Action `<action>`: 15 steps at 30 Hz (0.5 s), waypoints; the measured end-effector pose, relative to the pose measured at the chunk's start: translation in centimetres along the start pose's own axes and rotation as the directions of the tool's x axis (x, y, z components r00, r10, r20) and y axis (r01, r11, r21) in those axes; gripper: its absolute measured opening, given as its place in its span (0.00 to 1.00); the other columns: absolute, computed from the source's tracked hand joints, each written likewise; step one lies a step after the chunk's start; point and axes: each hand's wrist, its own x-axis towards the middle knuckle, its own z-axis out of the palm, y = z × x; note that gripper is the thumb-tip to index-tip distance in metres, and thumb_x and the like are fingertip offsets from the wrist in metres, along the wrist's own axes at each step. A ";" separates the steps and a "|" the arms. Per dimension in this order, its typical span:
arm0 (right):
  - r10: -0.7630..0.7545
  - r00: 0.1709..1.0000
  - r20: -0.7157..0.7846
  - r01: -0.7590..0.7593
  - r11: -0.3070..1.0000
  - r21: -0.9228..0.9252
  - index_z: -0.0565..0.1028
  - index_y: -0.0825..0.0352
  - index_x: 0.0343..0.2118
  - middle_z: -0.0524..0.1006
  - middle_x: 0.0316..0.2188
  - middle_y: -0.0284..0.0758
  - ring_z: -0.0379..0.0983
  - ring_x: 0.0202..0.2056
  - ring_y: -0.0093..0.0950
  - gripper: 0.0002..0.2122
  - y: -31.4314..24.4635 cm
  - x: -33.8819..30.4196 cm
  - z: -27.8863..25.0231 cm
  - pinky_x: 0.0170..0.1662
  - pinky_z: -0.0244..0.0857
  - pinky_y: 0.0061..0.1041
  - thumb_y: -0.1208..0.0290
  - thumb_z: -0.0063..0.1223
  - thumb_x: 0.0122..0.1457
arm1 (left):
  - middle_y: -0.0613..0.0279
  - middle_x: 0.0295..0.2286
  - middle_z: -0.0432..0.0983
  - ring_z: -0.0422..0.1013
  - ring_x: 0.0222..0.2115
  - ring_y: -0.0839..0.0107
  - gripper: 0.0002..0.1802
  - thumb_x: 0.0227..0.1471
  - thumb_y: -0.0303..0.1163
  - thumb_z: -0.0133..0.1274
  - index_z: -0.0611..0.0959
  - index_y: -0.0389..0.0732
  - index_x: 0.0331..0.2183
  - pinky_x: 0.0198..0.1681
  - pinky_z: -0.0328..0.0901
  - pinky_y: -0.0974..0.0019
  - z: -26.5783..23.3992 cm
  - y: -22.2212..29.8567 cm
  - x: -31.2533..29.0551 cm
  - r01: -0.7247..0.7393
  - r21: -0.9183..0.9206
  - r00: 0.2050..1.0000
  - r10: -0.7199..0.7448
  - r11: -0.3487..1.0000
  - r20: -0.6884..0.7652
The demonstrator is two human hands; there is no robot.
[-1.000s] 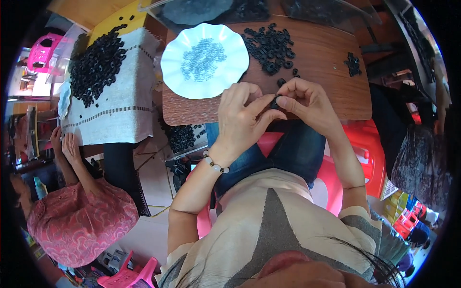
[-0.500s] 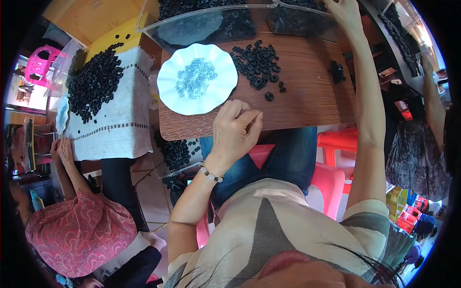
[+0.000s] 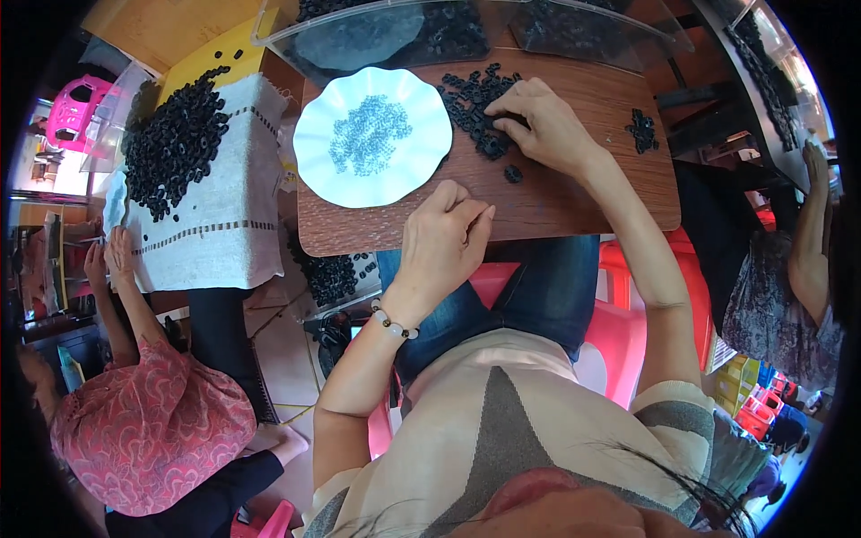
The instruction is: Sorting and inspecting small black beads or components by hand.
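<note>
My left hand [image 3: 444,231] is held at the table's front edge, thumb and fingers pressed together; whatever they hold is hidden. My right hand [image 3: 549,127] reaches over the right side of a pile of small black ring-like parts [image 3: 466,100]. Its thumb and forefinger pinch down among the parts, and what lies between the tips is too small to make out. Left of the pile stands a white scalloped plate [image 3: 314,161] with many tiny clear pieces [image 3: 372,134] spread over its middle. One black part [image 3: 513,173] lies apart, just below my right hand.
Clear plastic bins [image 3: 386,45] with black parts line the far side of the wooden table [image 3: 574,215]. A small black cluster [image 3: 642,132] lies near its right edge. At the left, a person in a pink patterned top [image 3: 157,421] sits by a cloth-covered table [image 3: 238,206] heaped with black parts.
My right hand has come back from the far bin at the upper right and moved left to the black pile. My left hand stays closed in nearly the same place.
</note>
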 end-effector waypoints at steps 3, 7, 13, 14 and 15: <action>0.079 0.993 0.082 -0.077 0.997 -0.032 0.83 0.65 0.41 0.78 0.39 0.36 0.71 0.46 0.39 0.10 -0.8 0.3 -0.3 0.50 0.67 0.36 0.73 0.63 0.57 | 0.56 0.28 0.72 0.73 0.25 0.55 0.06 0.54 0.28 0.61 0.86 0.35 0.30 0.28 0.68 0.55 -0.4 0.0 0.1 0.034 0.013 0.999 -0.034 0.999 0.006; 0.059 0.994 0.089 -0.052 0.996 -0.076 0.82 0.66 0.41 0.77 0.39 0.36 0.70 0.46 0.39 0.10 -0.8 0.7 -0.3 0.50 0.67 0.37 0.71 0.64 0.57 | 0.55 0.29 0.74 0.74 0.26 0.54 0.06 0.55 0.28 0.60 0.86 0.35 0.34 0.29 0.68 0.55 -0.3 -0.6 0.2 -0.003 0.034 0.999 0.004 0.999 -0.053; -0.015 1.000 -0.012 0.015 0.998 -0.061 0.81 0.66 0.41 0.77 0.38 0.37 0.71 0.44 0.40 0.09 -0.6 0.4 0.2 0.47 0.68 0.36 0.71 0.63 0.58 | 0.52 0.27 0.78 0.75 0.26 0.53 0.09 0.56 0.25 0.59 0.86 0.35 0.41 0.29 0.69 0.58 -0.3 -0.6 0.6 -0.016 -0.041 0.993 0.011 0.999 -0.116; -0.022 0.998 -0.060 0.022 1.000 -0.003 0.80 0.66 0.41 0.78 0.36 0.38 0.72 0.43 0.40 0.09 -0.9 0.4 0.0 0.46 0.68 0.37 0.70 0.62 0.59 | 0.53 0.29 0.80 0.76 0.26 0.62 0.10 0.58 0.26 0.59 0.86 0.35 0.43 0.30 0.69 0.64 -0.4 -0.6 0.6 -0.007 -0.065 0.990 -0.002 0.998 -0.140; -0.025 0.994 -0.109 0.031 0.998 0.054 0.80 0.65 0.41 0.79 0.34 0.39 0.73 0.42 0.41 0.09 -1.4 0.4 -0.3 0.44 0.69 0.38 0.70 0.61 0.59 | 0.54 0.30 0.82 0.78 0.26 0.70 0.11 0.60 0.26 0.58 0.86 0.35 0.45 0.30 0.69 0.70 -0.5 -0.5 0.6 0.001 -0.089 0.987 -0.015 0.996 -0.162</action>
